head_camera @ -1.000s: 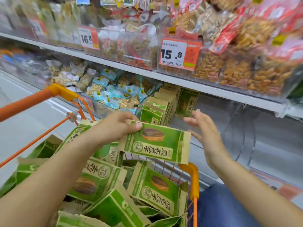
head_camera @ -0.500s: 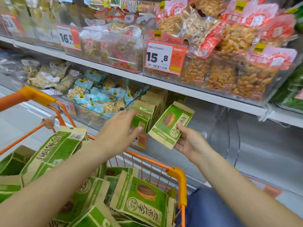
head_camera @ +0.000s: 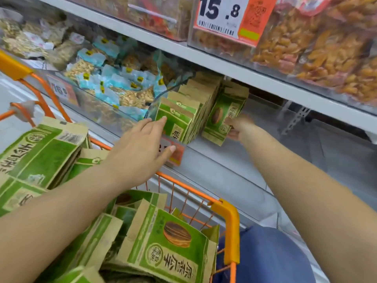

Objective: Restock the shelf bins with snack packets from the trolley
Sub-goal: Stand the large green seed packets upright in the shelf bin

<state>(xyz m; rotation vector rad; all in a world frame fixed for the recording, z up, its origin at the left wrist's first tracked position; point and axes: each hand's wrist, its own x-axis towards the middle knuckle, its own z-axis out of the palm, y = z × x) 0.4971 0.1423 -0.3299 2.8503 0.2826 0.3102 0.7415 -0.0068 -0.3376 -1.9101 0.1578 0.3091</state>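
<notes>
right hand point(head_camera: 238, 127) pinching packet point(head_camera: 223, 117), left hand point(head_camera: 140, 148) outstretched

A supermarket aisle under even, bright light. A pale grey metal upper shelf point(head_camera: 230, 68) runs diagonally across the view, its white and orange price tag point(head_camera: 228, 17) reading 15.8. Beneath it the grey back panel point(head_camera: 306, 152) of the shelving is bare, with a slotted metal bracket point(head_camera: 295, 117) angled under the shelf. Pale floor point(head_camera: 8, 103) shows at far left.
</notes>
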